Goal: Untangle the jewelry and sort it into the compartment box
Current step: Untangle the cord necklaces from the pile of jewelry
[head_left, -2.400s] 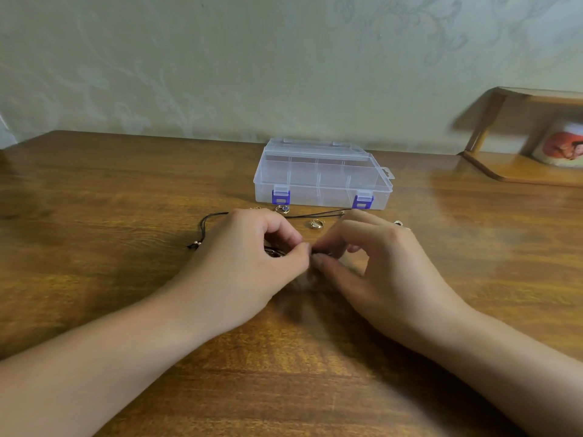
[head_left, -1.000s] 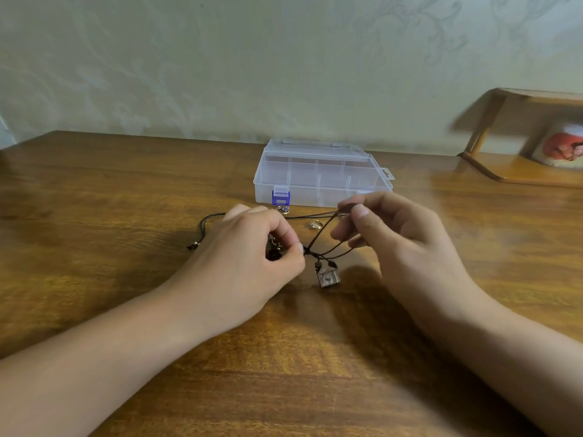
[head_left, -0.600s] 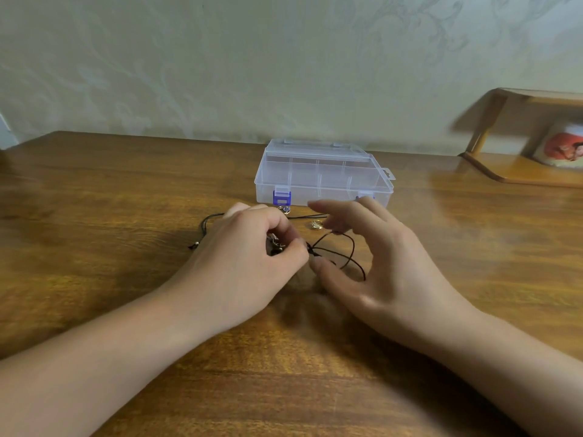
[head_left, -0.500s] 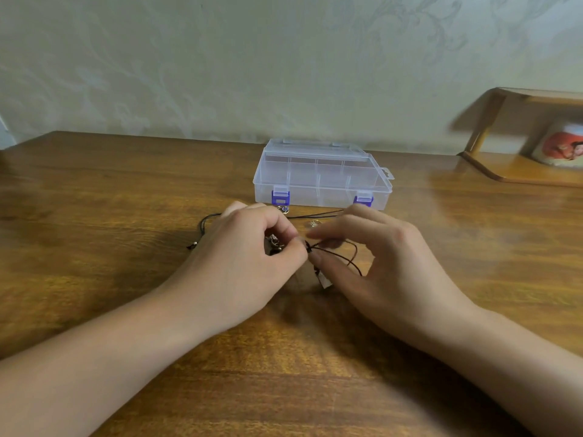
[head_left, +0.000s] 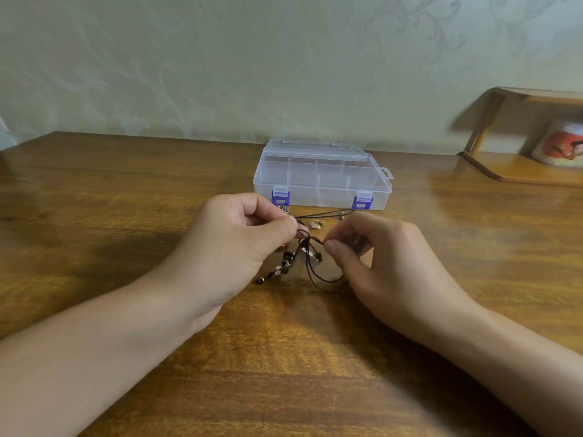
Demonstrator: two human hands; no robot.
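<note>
No readable writing. Clear compartment box (head_left: 321,178) closed, contents unclear. In front of it, left hand (head_left: 239,247) and right hand (head_left: 378,263) pinch black cord tangle (head_left: 307,247); ring (head_left: 316,224) on tabletop (head_left: 94,200).

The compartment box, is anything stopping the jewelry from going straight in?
Yes. The compartment box has its lid down with both blue latches closed, and the black cord remains tangled between left hand and right hand.

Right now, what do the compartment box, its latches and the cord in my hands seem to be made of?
Compartment box: clear, glossy plastic by the look; its dividers show through the closed lid. Latches: opaque blue-violet plastic, probably. Cord: thin, matte black, likely waxed cotton or leather, hard to tell which; it carries small dark beads. Left hand and right hand both pinch it.
</note>
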